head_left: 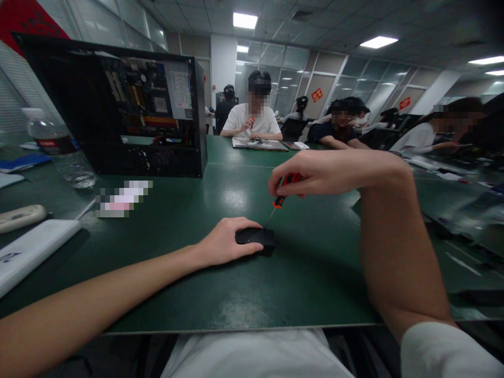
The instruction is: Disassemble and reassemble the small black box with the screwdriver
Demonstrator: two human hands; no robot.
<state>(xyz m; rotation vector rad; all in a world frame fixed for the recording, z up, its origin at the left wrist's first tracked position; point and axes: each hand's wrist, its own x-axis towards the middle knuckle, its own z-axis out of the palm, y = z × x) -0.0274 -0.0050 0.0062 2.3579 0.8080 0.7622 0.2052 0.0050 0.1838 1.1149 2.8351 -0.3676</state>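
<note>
A small black device (258, 239), shaped like a computer mouse, lies on the green table (275, 283) in front of me. My left hand (224, 242) rests on its near left side and holds it down. My right hand (315, 173) hovers above and grips a red and black screwdriver (281, 197) by the handle. The thin shaft slants down to the left, with its tip on the top of the black device.
An open black computer case (129, 105) stands at the back left, with a water bottle (59, 149) beside it. A white flat box (27, 252) lies at the left edge. Several people sit at tables behind.
</note>
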